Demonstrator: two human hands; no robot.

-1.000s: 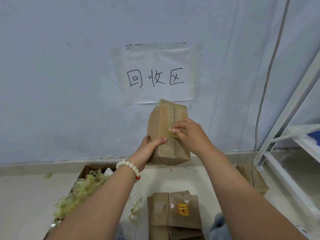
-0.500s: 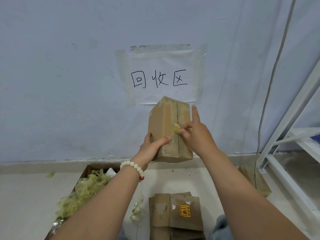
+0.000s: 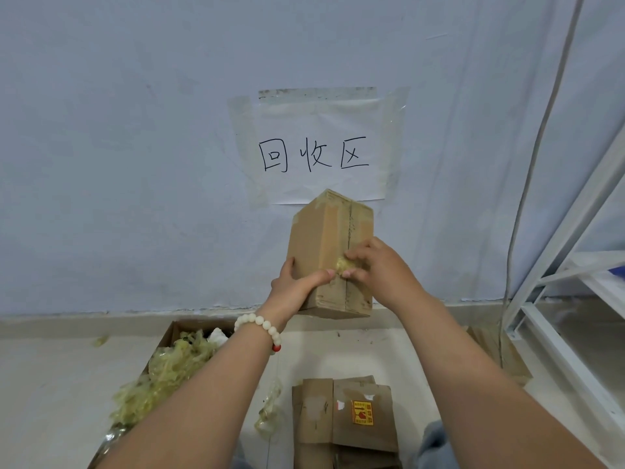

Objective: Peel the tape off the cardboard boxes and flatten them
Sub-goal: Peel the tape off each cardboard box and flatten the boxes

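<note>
Fingers (image 3: 360, 254) of right hand (image 3: 378, 269) pinching tape (image 3: 345, 264) at box (image 3: 321, 231) seam, left hand (image 3: 297, 286) gripping box edge, midair

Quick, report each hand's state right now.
Left hand: grips the cardboard box, thumb across its front.
Right hand: fingers pinch a crumpled bit of tape at the box's seam.

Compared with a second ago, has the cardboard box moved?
No, hardly at all. The top of the box still overlaps the bottom edge of the taped paper sign, under its right half, as it did before.
</note>
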